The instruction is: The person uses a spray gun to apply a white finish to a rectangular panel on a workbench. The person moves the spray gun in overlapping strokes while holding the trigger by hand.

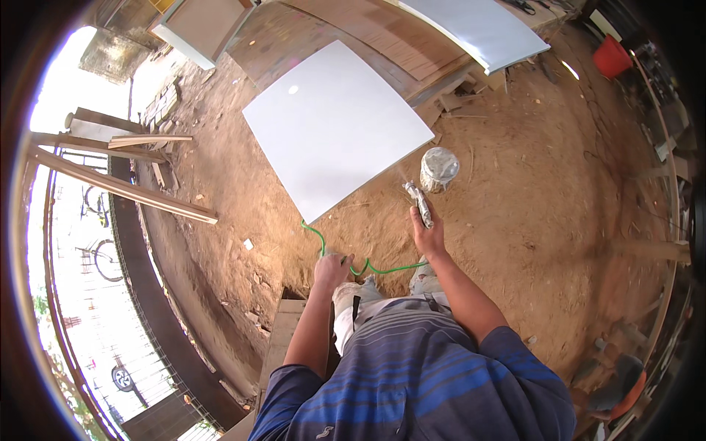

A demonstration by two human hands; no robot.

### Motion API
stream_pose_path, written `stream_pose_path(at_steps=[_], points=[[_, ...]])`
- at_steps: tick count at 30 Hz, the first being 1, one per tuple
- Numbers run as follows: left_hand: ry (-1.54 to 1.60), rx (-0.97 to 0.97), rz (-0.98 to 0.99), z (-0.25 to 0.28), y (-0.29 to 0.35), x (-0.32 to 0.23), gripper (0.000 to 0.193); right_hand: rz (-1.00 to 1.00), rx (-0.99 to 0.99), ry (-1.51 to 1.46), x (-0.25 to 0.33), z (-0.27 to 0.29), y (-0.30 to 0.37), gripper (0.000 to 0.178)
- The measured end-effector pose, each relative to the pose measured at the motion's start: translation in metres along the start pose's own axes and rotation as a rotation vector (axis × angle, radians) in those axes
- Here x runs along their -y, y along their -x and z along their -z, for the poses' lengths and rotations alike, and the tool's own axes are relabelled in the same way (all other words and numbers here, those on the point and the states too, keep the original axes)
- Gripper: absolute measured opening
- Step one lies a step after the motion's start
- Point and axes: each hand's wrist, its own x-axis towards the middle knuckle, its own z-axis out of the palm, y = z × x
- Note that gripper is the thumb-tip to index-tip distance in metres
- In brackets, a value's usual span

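My right hand (429,234) is wrapped round the handle of a paint-smeared metal spray gun (418,199), whose head points up toward the white panel's right edge. A faint mist shows at its tip. Lower left, my left hand (332,270) is closed round a green coiled air hose (396,269), which runs from the panel's near corner past that hand toward my right leg. In front of me lies a large flat white panel (334,132) with a glossy surface. Just right of the gun stands a paint-spattered bucket (440,167) with a whitish top.
Wooden boards (397,44) and another white panel (485,29) lie beyond. A framed panel (198,29) leans at the far left. Timber strips (132,187) jut in from the left beside a wire fence. A red bucket (612,56) stands far right on the dirt floor.
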Motion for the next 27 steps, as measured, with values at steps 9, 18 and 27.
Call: stream_pose_path(at_steps=[9,18,27], points=[[0.013,0.001,-0.026,0.001,-0.01,-0.009,0.057,0.14,-0.134,0.02,0.0,0.017,-0.028,0.052],[0.06,0.001,-0.023,0.002,-0.012,-0.012,0.059,0.137,-0.2,0.013,0.0,0.032,-0.047,0.053],[0.068,-0.007,-0.022,0.002,-0.011,-0.014,0.054,-0.106,-0.211,-0.038,-0.003,0.048,-0.053,0.057]])
